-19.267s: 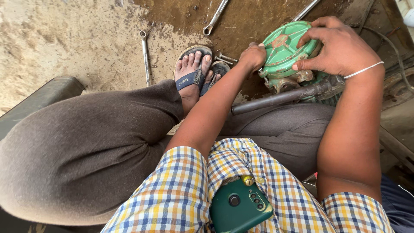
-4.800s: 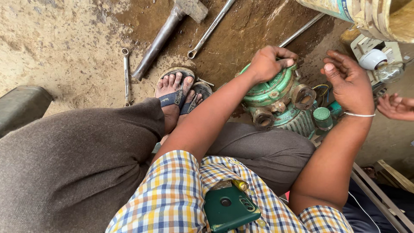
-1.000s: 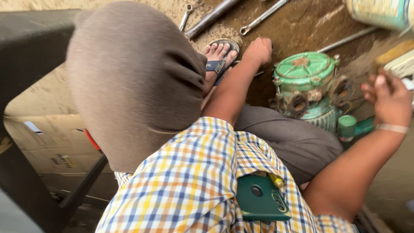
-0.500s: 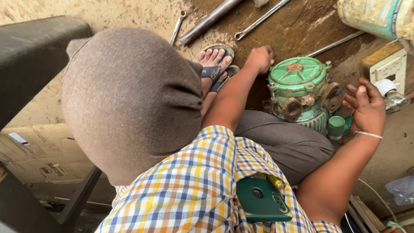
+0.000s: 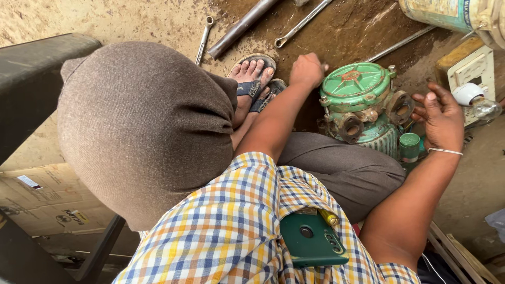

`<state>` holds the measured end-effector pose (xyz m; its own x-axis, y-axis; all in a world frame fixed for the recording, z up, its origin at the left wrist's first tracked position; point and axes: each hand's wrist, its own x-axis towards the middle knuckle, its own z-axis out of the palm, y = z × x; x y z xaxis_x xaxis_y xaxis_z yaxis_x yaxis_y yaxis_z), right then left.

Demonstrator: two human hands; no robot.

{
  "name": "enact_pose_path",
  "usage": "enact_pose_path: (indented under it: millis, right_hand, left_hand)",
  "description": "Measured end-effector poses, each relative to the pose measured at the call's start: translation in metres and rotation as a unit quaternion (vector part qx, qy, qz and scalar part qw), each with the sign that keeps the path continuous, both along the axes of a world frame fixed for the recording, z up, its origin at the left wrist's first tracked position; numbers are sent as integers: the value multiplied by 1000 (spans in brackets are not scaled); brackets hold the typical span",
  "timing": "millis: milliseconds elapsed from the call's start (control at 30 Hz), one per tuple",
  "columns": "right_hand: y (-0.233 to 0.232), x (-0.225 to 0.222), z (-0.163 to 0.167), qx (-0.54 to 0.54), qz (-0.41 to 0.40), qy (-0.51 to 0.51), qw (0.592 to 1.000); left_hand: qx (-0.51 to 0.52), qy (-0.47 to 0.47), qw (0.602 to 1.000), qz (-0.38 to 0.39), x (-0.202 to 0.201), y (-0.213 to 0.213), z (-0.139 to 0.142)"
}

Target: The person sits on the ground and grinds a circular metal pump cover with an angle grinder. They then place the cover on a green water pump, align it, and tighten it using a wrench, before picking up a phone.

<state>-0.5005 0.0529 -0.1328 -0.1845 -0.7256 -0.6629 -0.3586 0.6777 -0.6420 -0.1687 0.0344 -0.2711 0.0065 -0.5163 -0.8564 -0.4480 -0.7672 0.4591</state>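
Fingers spread beside green pump

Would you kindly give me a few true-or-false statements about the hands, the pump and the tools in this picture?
1. The left hand is closed in a fist beside the green pump. True.
2. The right hand grips a spanner. False: it is open and holds nothing.
3. A long metal pipe lies on the ground beyond the sandalled foot. True.
4. A green phone lies on the ground. False: it sits in the shirt pocket.
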Motion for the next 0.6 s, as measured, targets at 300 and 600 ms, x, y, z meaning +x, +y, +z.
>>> enact_pose_path:
  millis: [300,600]
  right_hand:
    - [-2,-1,1,1,17,4,1000]
    - [-1,-4,2,7,12,-2,1000]
  left_hand:
    - [-22,86,993,-73,0,-9,-17]
    - [-10,36,992,-122,3,-13,-18]
